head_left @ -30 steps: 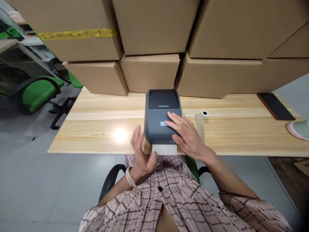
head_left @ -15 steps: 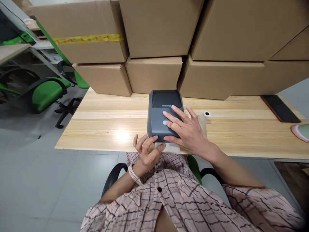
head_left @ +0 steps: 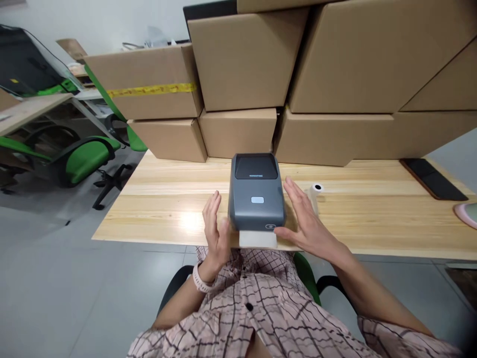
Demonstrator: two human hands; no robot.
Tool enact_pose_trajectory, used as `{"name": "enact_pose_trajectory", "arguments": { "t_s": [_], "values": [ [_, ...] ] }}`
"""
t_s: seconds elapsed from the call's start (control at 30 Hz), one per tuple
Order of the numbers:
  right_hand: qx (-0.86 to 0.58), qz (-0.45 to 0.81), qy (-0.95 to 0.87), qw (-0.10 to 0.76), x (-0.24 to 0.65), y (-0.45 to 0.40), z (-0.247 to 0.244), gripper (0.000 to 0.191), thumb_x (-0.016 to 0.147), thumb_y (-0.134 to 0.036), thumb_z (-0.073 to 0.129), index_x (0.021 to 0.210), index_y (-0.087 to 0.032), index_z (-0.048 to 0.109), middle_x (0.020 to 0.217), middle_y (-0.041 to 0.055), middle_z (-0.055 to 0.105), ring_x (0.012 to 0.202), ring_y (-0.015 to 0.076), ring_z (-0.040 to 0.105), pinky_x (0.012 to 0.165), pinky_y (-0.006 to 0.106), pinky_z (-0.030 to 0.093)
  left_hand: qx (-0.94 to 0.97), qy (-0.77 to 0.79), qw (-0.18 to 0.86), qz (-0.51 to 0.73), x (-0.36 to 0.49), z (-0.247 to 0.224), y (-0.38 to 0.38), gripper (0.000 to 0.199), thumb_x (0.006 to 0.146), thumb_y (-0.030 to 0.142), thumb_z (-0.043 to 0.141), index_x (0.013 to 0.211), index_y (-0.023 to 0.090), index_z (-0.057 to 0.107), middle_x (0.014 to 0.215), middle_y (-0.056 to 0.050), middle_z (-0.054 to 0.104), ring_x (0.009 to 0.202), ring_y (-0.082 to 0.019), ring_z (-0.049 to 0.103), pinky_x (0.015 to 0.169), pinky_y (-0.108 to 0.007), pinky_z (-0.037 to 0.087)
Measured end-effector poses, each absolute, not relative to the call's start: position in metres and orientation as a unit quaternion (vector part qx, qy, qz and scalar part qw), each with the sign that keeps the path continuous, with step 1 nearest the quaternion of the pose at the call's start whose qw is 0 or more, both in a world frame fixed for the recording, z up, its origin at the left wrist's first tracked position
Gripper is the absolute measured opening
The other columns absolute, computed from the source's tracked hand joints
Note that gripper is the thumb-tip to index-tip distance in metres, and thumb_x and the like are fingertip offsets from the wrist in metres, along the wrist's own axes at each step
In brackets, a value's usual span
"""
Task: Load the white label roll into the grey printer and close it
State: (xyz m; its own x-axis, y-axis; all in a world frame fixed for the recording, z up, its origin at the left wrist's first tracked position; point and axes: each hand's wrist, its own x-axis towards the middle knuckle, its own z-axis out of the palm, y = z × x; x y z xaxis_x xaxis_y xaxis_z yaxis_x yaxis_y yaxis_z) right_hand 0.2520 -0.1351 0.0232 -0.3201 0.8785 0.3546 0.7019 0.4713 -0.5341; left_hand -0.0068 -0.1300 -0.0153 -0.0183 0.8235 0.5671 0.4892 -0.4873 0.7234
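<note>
A dark grey label printer (head_left: 257, 191) stands near the front edge of the wooden table, its lid down. From its front slot a strip of white label paper (head_left: 258, 239) sticks out toward me. My left hand (head_left: 215, 228) is held upright beside the printer's left side, fingers extended, holding nothing. On the other side, my right hand (head_left: 307, 223) is open with the thumb near the printer's front right corner. Whether either hand touches the casing I cannot tell. A white paper roll (head_left: 316, 190) lies just beyond my right hand, partly hidden by it.
Stacked cardboard boxes (head_left: 242, 64) line the back of the wooden table (head_left: 372, 209). A dark phone (head_left: 432, 178) lies at the right, with a pink-rimmed object (head_left: 465, 215) at the frame's edge. Green chairs (head_left: 87, 159) are at the left.
My right hand has come off the printer's top to its right side. My left hand has let go of the paper at the front and moved to the left side. The view has tilted up slightly.
</note>
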Motion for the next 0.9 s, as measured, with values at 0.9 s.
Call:
{"name": "enact_pose_trajectory", "arguments": {
  "t_s": [0.9],
  "values": [
    [-0.459,0.090,-0.759,0.452,0.250,0.023,0.110,0.101,0.094,-0.080,0.043,0.166,-0.029,-0.006,0.176,0.0096,0.011,0.163,0.0330,0.015,0.131,0.058,0.018,0.603,0.350,0.529,0.484,-0.005,0.020,0.029,0.096,0.081,0.040,0.078,0.163,0.032,0.028,0.174,-0.009,0.026,0.163,-0.031,0.019,0.131,-0.050,0.020]
  ]
}}
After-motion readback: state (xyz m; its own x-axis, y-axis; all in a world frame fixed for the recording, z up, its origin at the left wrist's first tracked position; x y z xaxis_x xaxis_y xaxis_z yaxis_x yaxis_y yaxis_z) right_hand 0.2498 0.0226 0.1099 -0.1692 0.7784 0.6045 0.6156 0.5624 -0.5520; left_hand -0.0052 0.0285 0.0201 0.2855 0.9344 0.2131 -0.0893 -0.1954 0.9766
